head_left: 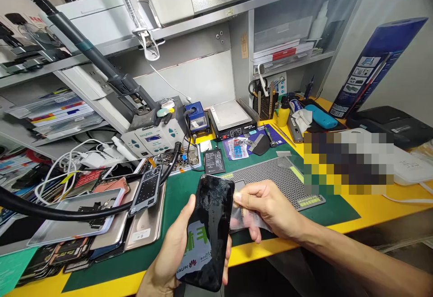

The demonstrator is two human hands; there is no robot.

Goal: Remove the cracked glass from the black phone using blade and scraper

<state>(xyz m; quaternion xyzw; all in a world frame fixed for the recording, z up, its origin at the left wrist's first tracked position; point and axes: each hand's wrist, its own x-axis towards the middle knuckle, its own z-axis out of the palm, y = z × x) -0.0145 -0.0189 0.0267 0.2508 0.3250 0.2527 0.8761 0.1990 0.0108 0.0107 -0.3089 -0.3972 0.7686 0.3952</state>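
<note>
A black smartphone [213, 202] is in my left hand [171, 247], tilted with its glossy, smudged face toward me. My thumb lies along its left edge, and fingertips show at the right edge. Lettering is reflected in the lower part of the face. My right hand [279, 209] pinches a clear plastic film [246, 219] between thumb and forefinger, close by the phone's upper right edge. Whether the film is joined to the phone, I cannot tell. Behind both hands a grey perforated mat [270, 175] lies on the green work mat [179, 200].
To the left are stacked phone parts [145, 225] and a black hose [101, 211]. A phone battery [214, 161], a soldering station [197, 119] and a heating plate [232, 114] stand farther back. A yellow bottle [283, 116] is at back right. One patch at right is pixelated.
</note>
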